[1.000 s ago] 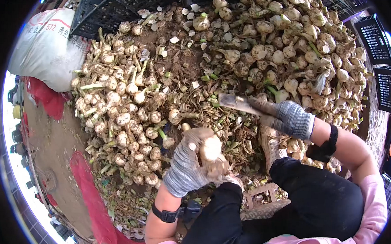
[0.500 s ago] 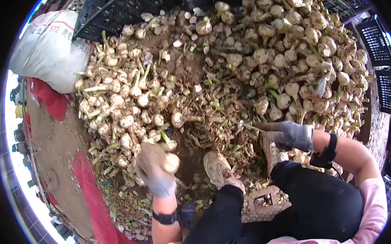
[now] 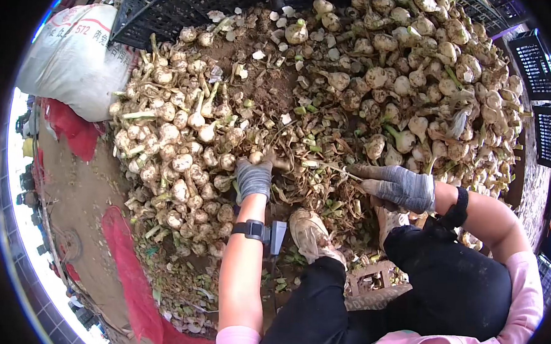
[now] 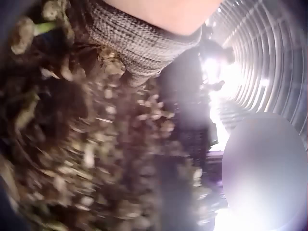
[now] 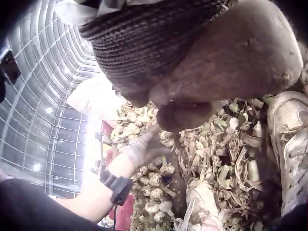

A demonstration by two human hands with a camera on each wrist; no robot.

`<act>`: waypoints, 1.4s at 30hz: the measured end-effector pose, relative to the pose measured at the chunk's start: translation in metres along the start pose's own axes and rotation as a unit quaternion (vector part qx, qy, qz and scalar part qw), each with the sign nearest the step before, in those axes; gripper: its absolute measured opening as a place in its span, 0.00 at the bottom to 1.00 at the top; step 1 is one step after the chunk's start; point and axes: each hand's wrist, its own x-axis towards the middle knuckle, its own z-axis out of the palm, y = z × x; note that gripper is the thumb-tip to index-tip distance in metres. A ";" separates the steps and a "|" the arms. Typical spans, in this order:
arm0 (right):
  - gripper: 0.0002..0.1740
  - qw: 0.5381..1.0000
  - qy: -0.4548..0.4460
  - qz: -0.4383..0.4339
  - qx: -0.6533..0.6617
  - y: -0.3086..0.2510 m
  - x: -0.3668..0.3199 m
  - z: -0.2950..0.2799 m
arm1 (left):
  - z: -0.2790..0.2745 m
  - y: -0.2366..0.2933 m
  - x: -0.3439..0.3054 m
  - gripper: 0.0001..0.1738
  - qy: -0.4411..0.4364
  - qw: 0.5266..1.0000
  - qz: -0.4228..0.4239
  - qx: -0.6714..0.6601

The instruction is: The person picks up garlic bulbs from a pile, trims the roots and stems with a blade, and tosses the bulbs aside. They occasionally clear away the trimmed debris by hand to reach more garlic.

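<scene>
My left hand (image 3: 254,178), in a grey knit glove with dirty fingers, reaches to a garlic bulb (image 3: 256,157) at the inner edge of the left pile. In the right wrist view that left hand (image 5: 143,148) shows extended fingers right by the bulbs. The bulb's stalk points right, partly covered by the fingers. My gloved right hand (image 3: 398,186) grips a knife (image 3: 334,169), seen nearly edge-on, its blade pointing left over the trimmings. Glove and thumb of the right hand (image 5: 192,62) fill the top of the right wrist view, hiding the knife there.
Garlic heaps lie left (image 3: 184,162) and right (image 3: 415,80), with peelings and cut stalks (image 3: 324,192) between. A black crate (image 3: 190,11) and white sack (image 3: 77,59) stand behind. One shoe (image 3: 309,234) sits near the left hand; red netting (image 3: 129,276) lies left.
My left hand carried a pale garlic bulb left to the pile, let it go, then moved forward and right to another bulb. The right hand's knife dropped lower and turned edge-on.
</scene>
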 end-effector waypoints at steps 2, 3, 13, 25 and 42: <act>0.33 0.999 -0.009 -0.027 -0.032 -0.004 0.000 -0.001 | 0.002 0.002 -0.004 0.37 0.020 0.997 -0.032 -0.061; 0.32 0.997 0.002 -0.033 -0.074 -0.006 0.001 -0.002 | -0.008 0.009 -0.019 0.35 0.012 0.994 -0.061 -0.085; 0.32 0.811 0.057 -0.393 -0.430 -0.031 0.001 0.017 | -0.074 0.042 -0.130 0.22 -0.373 0.600 -0.073 -0.704; 0.36 0.757 0.024 -0.398 -0.518 -0.045 0.007 0.038 | -0.090 0.096 -0.169 0.38 -0.006 0.790 0.575 0.215; 0.30 0.939 -0.065 -0.296 -0.162 -0.021 -0.001 -0.002 | -0.096 0.095 -0.164 0.14 -0.218 0.772 0.597 0.010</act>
